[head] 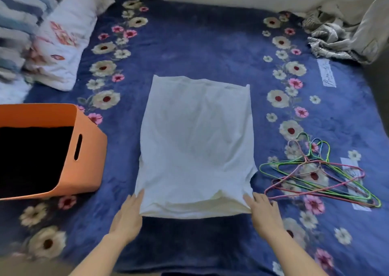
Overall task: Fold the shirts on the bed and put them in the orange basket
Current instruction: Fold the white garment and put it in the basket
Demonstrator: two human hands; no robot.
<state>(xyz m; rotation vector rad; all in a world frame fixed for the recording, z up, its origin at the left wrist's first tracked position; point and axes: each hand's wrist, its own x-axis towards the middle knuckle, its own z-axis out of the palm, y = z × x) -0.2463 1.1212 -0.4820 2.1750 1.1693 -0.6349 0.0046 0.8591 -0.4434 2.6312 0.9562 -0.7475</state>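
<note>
Left hand [128, 213] and right hand [263, 211] flat, fingers together, touching near corners of white shirt [195, 149] right of orange basket [84, 149]; risk: uneven lift skewing fold, layers slipping loose

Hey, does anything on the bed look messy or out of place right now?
Only the crumpled patterned garment heaped at the far right corner, unfolded, and the wire hangers tangled loosely right of the white shirt.
</note>
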